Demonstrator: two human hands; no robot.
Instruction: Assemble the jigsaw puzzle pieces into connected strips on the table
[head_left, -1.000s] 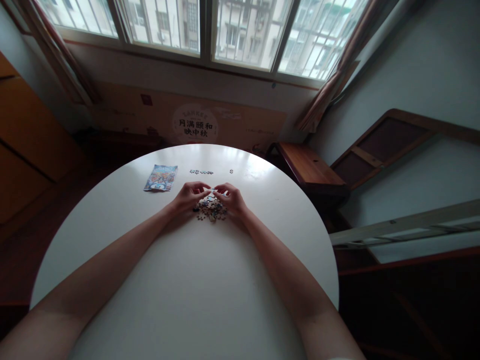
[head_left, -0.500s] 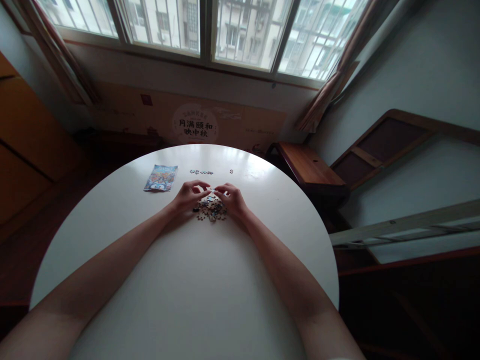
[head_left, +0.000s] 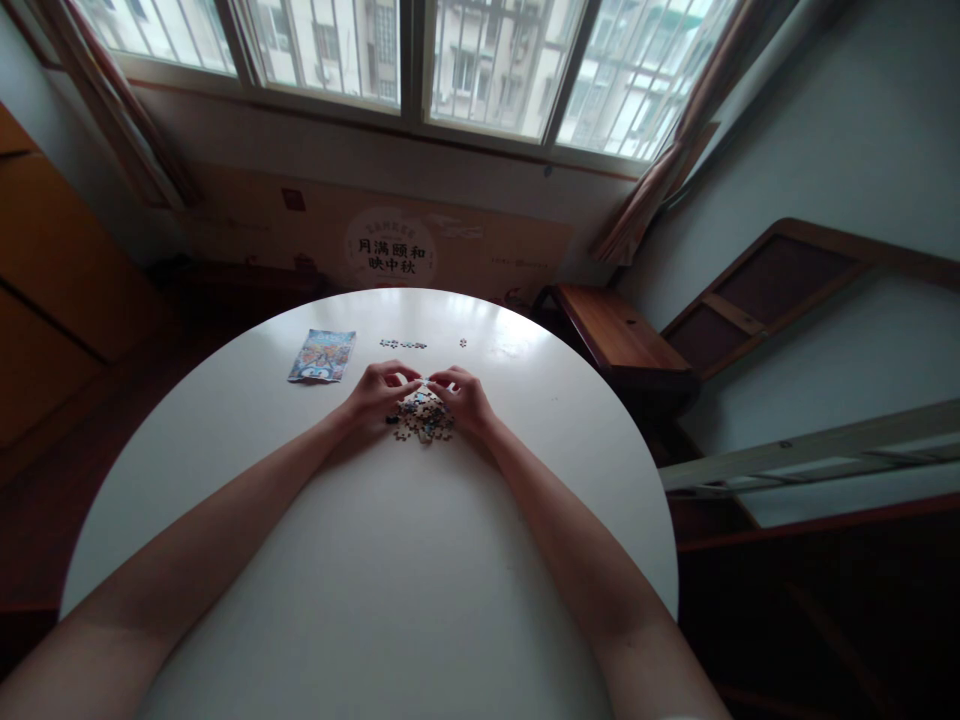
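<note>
Both hands meet over a heap of jigsaw puzzle pieces [head_left: 424, 415] near the middle of the white round table [head_left: 360, 590]. A small pale puzzle piece [head_left: 425, 381] is pinched between my left hand [head_left: 382, 390] and my right hand [head_left: 459, 393], with the fingertips of both on it. Whether it is one piece or two joined ones is too small to tell. Beyond the hands lies a short row of puzzle pieces [head_left: 403, 344], and a separate small piece [head_left: 463, 343] rests to its right.
A colourful printed packet [head_left: 323, 357] lies flat on the table, left of the row. Past the table's right edge stands a brown wooden stool or bench [head_left: 622, 330]. A printed banner [head_left: 480, 235] lines the wall under the barred windows [head_left: 495, 70].
</note>
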